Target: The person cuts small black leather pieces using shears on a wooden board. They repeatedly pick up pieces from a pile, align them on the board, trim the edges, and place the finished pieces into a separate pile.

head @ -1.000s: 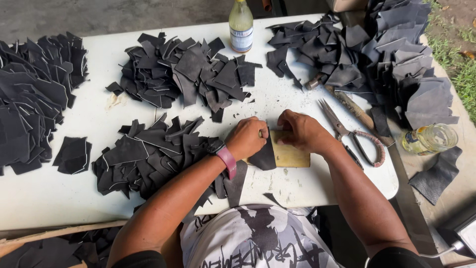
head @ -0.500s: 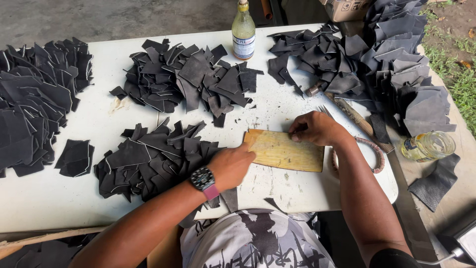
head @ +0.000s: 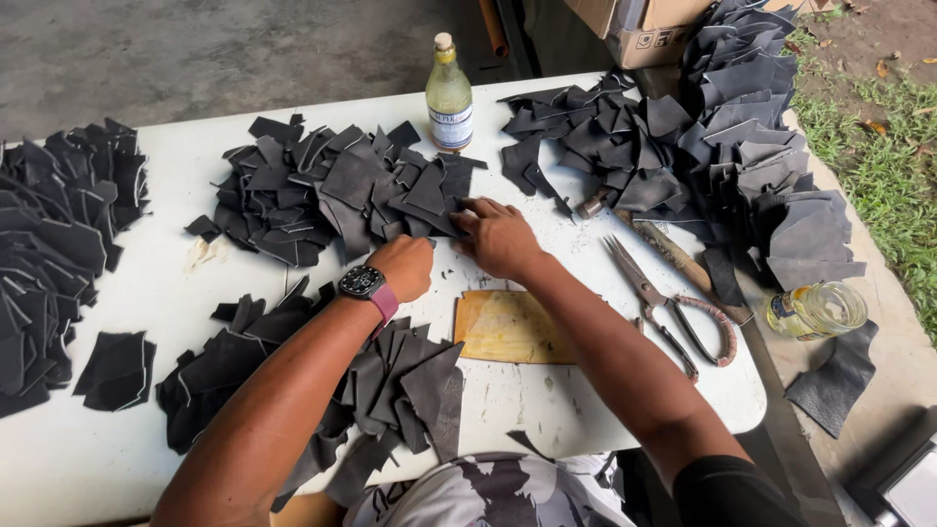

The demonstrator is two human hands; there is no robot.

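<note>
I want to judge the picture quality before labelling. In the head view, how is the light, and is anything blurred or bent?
Head view: soft, even daylight, only faint shadows under the right hand and left hand; no strong glare on the white table; hands and the dark pieces look sharp; the table edge curves slightly, suggesting a wide lens; the glass jar shows small highlights.

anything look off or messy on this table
Mostly tidy piles. One dark grey leather scrap hangs off the white table edge near the glass jar, and a pale crumpled bit lies loose beside the middle pile.
</note>
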